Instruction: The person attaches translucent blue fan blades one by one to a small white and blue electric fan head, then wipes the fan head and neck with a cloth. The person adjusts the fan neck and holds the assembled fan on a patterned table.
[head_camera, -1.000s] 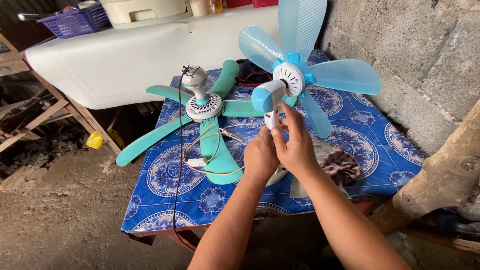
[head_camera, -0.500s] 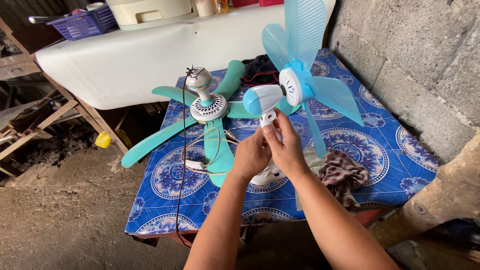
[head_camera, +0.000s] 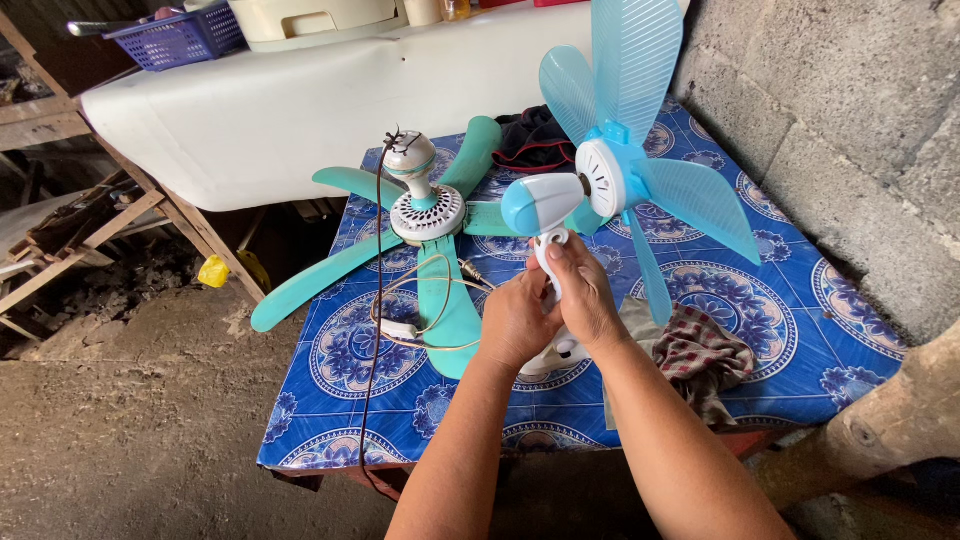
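Head view: two bare forearms come up from the bottom edge, so starting there and working outward.

Left hand (head_camera: 515, 320): curled around the lower part of the white stand (head_camera: 548, 262) of the small fan (head_camera: 590, 180), fingers clenched on it as far as I can tell (the fingertips themselves are hidden behind the stand).

Right hand (head_camera: 585, 295): wrapped on the same stand from the other side, thumb up along the neck just under the motor housing. Touching the left hand, knuckle to knuckle.

Which way it lies: the stand's long axis runs straight up from between the two hands, with the motor and light blue blades above and slightly beyond the fingers, leaning toward the wall side. Right hand sits a bit higher, so it's the nearer one to the motor head.

Base: the fan's white foot (head_camera: 560, 352) peeks out below the hands, at the table.

Table (head_camera: 340, 400): blue patterned cloth over it. A checked rag (head_camera: 700, 355) lies just right of the hands.

Further back: a teal ceiling fan (head_camera: 425, 215) lies flat on the table, thin cord (head_camera: 375, 300) trailing off the front edge.

Farthest: white padded bench (head_camera: 260, 110) with a blue basket (head_camera: 180, 35), rough block wall (head_camera: 830, 110) on the right.
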